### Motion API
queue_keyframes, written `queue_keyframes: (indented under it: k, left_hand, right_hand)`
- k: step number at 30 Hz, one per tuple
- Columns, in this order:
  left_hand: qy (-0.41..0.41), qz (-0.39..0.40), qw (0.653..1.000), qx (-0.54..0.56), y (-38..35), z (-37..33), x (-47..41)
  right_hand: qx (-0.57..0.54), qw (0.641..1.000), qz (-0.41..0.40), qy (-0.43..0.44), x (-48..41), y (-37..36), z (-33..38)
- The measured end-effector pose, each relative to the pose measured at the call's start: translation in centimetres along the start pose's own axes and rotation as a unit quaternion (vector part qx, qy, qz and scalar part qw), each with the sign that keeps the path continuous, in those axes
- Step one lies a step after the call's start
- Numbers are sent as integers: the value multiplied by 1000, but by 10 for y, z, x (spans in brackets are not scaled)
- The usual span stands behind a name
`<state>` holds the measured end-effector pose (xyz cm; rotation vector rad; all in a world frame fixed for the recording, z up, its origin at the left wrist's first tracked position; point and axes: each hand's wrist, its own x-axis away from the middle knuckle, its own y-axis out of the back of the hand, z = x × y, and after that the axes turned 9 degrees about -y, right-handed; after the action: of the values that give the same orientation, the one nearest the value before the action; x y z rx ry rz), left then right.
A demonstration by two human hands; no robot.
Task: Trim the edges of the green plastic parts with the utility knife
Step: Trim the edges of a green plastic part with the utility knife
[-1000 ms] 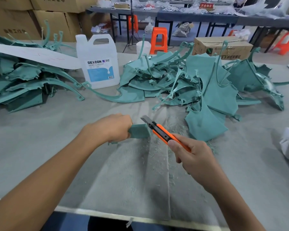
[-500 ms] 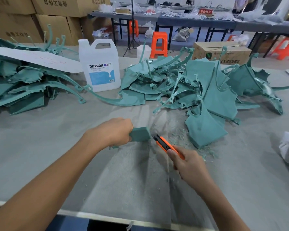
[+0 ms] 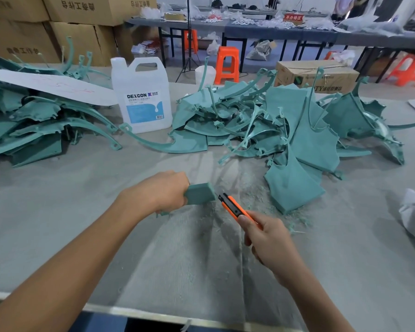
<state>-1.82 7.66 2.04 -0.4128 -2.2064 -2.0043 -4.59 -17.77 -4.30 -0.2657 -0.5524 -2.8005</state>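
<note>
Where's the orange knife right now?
Head view, just right of centre: the right hand grips the utility knife, its tip close beside the green plastic part the left hand holds.

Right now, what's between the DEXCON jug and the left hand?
In the head view, the thin arm of one curved green part crosses just below the jug; from it to the left hand only grey table cover shows.

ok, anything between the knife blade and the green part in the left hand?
Nothing visible. The utility knife, held by the right hand, has its tip right at the edge of the green part gripped by the left hand. Shavings lie off to the side.
</note>
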Motion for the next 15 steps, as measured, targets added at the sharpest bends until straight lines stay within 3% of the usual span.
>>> queue_keyframes:
  k: [6, 8, 11, 13, 15]
  left_hand:
    - [9, -5, 1000, 13, -3, 4, 2]
    - [5, -8, 1000, 19, -4, 4, 3]
    - [-1, -15, 1000, 22, -6, 5, 4]
    - [-1, -18, 1000, 25, -7, 5, 5]
    - [0, -19, 999, 34, -7, 4, 6]
  right_hand:
    - [-161, 982, 97, 18, 14, 6, 33]
    - [-170, 983, 70, 14, 12, 16, 33]
    - [11, 996, -88, -6, -1, 35, 15]
    - [168, 978, -125, -17, -5, 45, -4]
    - [236, 962, -131, -30, -4, 47, -18]
